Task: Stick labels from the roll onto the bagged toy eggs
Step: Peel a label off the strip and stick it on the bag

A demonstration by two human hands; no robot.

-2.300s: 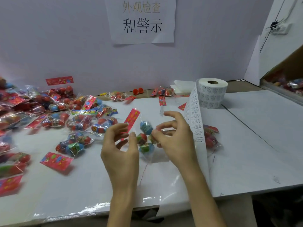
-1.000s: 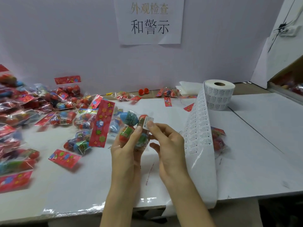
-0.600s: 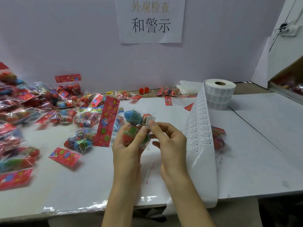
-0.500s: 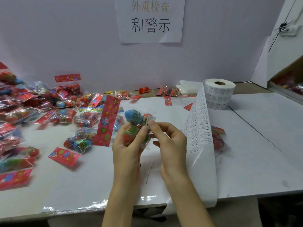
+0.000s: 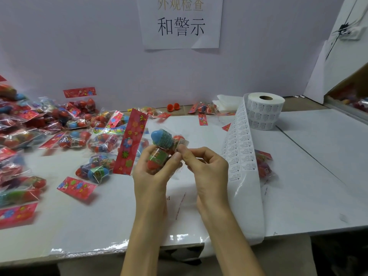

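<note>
Under wall sign, table, label roll

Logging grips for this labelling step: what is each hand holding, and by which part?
The left hand grips the bag of toy eggs around its lower eggs; the right hand pinches a small label by its lower edge, at the bag's top right.
</note>
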